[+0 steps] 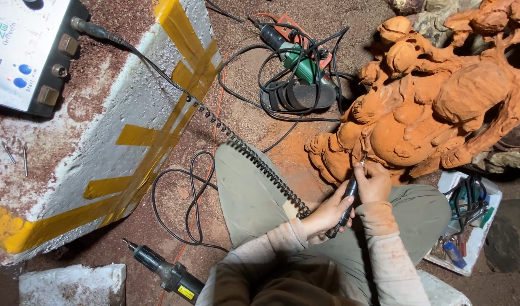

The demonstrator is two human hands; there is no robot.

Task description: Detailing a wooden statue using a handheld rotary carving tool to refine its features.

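a: head view first. what are the fingers doing?

b: both sets are closed round one thing, a slim dark rotary handpiece (pixel 346 205). the right hand (pixel 375 182) pinches it high up near the bit, fingers curled tight. the left hand (pixel 326 214) wraps the lower barrel, also shut on it.

a: how does the tool lie?

b: its long axis runs from the lower left, by the left palm, up and slightly right to the tip. the tip touches the reddish-orange carved figure (pixel 435 102), on the rounded belly part at its lower left edge. so the carving lies straight ahead of the fingers, up and to the right, and the right hand is the nearer one to the contact point.

a: and outward from there?

b: a coiled cable (pixel 248 152) leaves the tool's back end and runs over the person's knee to the white control box (pixel 23 51) at the top left corner, sitting on a white block with yellow tape (pixel 129 136). on the dusty red floor (pixel 175 198) there's another power tool (pixel 169 275) near the bottom edge, a green tool tangled in black cords (pixel 296 62) beside a sandal (pixel 299 95), and a white tray of bits and pieces (pixel 486 195) at the right.
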